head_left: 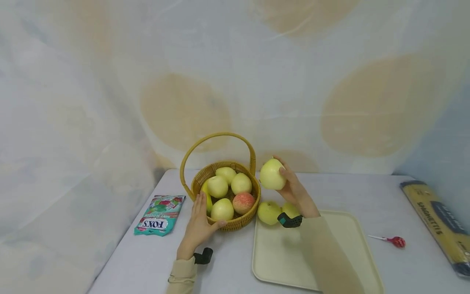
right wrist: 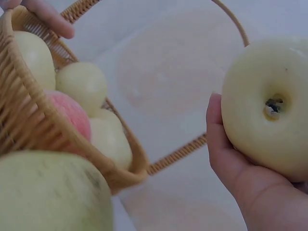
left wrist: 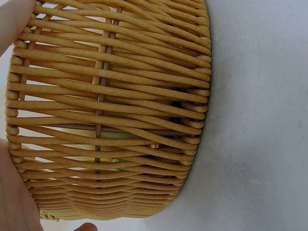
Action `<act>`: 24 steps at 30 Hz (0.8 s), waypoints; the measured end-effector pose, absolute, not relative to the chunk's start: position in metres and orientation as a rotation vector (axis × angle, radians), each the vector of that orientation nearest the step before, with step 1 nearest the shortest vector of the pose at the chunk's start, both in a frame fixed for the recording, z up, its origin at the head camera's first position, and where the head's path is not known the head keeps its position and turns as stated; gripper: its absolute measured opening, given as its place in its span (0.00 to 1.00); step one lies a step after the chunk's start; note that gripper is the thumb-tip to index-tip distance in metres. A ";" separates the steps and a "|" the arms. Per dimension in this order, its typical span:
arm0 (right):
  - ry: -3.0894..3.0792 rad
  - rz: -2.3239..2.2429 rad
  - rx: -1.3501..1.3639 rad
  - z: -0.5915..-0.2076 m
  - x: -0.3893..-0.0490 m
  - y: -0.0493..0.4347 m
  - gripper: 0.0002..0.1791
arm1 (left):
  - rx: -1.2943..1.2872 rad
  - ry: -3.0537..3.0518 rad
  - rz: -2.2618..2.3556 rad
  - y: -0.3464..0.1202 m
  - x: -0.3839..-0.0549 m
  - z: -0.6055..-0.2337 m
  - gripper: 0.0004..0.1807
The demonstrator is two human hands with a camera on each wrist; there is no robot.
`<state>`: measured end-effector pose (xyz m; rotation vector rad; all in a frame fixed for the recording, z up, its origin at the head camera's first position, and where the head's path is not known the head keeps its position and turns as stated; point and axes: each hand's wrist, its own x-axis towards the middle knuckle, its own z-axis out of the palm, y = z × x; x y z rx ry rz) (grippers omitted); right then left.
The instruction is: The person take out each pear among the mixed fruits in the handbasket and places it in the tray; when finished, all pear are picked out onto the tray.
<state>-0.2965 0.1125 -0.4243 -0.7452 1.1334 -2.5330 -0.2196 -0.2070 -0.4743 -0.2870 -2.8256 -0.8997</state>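
Observation:
My right hand (head_left: 295,190) grips a round pale-yellow pear (head_left: 272,174), held up to the right of a wicker basket (head_left: 238,222). The dark hollow at the pear's end faces the right wrist camera. At the basket's front left, my left hand (head_left: 198,228) rests on the rim with fingers straight and thumb spread along the front. Inside the basket lie several pale pears (head_left: 222,210), a red-pink peach (head_left: 243,203) and a banana (head_left: 207,198) partly hidden by my left fingers. Woven basket wall (left wrist: 106,106) fills much of the left wrist view.
Below my right hand, two yellow-green fruits (head_left: 269,212) sit at the back left of a cream tray (head_left: 279,261). A teal candy bag (head_left: 160,215) lies left of the basket. A red lollipop (head_left: 397,242) and a spaghetti pack (head_left: 437,222) are on the right. The tall basket handle (head_left: 220,134) arches upward.

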 end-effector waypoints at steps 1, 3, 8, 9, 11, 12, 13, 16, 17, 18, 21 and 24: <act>1.122 -2.536 -0.772 -0.424 -0.296 0.118 0.22 | -0.284 -2.826 -0.903 -0.207 -0.219 -0.474 0.66; 1.095 -2.548 -0.813 -0.424 -0.295 0.128 0.22 | -0.282 -2.826 -0.899 -0.207 -0.220 -0.473 0.66; 1.064 -2.588 -0.832 -0.430 -0.292 0.153 0.23 | -0.283 -2.837 -0.894 -0.206 -0.219 -0.474 0.66; 1.065 -2.588 -0.840 -0.432 -0.291 0.158 0.23 | -0.284 -2.839 -0.894 -0.206 -0.219 -0.474 0.66; 1.098 -2.593 -0.841 -0.437 -0.289 0.167 0.25 | -0.288 -2.838 -0.896 -0.206 -0.219 -0.474 0.66; 1.119 -2.598 -0.837 -0.439 -0.288 0.172 0.25 | -0.291 -2.834 -0.898 -0.206 -0.219 -0.474 0.66; 1.132 -2.606 -0.829 -0.440 -0.287 0.176 0.25 | -0.294 -2.832 -0.901 -0.206 -0.219 -0.473 0.66; 1.147 -2.640 -0.782 -0.445 -0.283 0.186 0.25 | -0.301 -2.824 -0.901 -0.207 -0.218 -0.473 0.65; 1.138 -2.656 -0.765 -0.446 -0.282 0.189 0.24 | -0.301 -2.821 -0.899 -0.207 -0.218 -0.473 0.65; 1.128 -2.667 -0.757 -0.447 -0.281 0.192 0.24 | -0.301 -2.820 -0.900 -0.208 -0.218 -0.473 0.65; 1.113 -2.697 -0.734 -0.452 -0.276 0.201 0.23 | -0.295 -2.828 -0.896 -0.208 -0.218 -0.474 0.65; 1.136 -2.712 -0.714 -0.459 -0.272 0.209 0.23 | -0.293 -2.838 -0.902 -0.207 -0.218 -0.474 0.65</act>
